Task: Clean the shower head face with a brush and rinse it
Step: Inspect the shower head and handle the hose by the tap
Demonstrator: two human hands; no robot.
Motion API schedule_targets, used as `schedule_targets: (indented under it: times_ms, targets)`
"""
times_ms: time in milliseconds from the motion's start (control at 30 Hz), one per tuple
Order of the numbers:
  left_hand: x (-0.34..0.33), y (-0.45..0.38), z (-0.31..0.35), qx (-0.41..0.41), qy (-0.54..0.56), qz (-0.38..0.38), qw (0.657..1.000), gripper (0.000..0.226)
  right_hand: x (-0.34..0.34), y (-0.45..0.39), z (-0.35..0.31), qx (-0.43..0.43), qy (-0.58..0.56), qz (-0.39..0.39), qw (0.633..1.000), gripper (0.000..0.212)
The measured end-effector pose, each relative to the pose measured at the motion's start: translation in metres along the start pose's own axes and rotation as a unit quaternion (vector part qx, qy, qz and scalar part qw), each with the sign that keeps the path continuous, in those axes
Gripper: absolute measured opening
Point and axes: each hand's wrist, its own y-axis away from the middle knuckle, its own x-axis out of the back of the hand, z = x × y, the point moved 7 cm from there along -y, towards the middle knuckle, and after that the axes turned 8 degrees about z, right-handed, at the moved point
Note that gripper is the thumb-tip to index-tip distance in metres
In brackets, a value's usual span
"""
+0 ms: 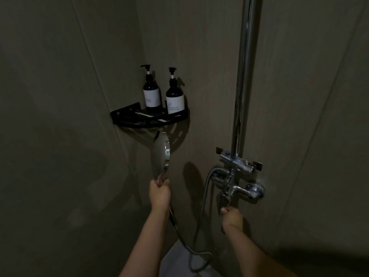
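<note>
Dim tiled shower corner [60, 96]; a chrome riser pipe [244, 76] climbs above my right grip [231, 215], closed around the tap lever [224, 198]. My left grip [159, 193] wraps tight around the shower head [159, 154] handle, head upright above it, face turned right.

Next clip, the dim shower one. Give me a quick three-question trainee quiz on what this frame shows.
1. True or false: the left hand holds the shower head by its handle.
2. What does the right hand grip? A) a brush B) the faucet lever C) a bottle
3. How many pump bottles stand on the corner shelf?

Key: 1 true. 2 B. 3 two: one left, one right.
</note>
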Motion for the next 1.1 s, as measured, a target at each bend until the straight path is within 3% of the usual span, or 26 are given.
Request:
schedule_targets:
  times_ms: [233,367,867,1100]
  targets:
    - [-0.005,0.000,-0.003,0.004,-0.016,-0.003,1.000,0.017,-0.001,0.002,0.000,0.000,-0.004,0.000,1.000,0.027]
    - [-0.007,0.001,0.002,0.000,-0.008,-0.008,1.000,0.006,-0.002,0.003,0.000,-0.002,-0.001,0.006,1.000,0.027]
    - [-0.012,0.006,0.007,-0.021,-0.033,-0.020,0.999,0.021,0.000,0.004,-0.001,0.000,0.007,0.000,1.000,0.028]
    - [-0.017,0.008,0.005,-0.019,-0.026,-0.043,0.999,0.009,0.001,0.004,-0.002,-0.002,0.006,0.004,1.000,0.028]
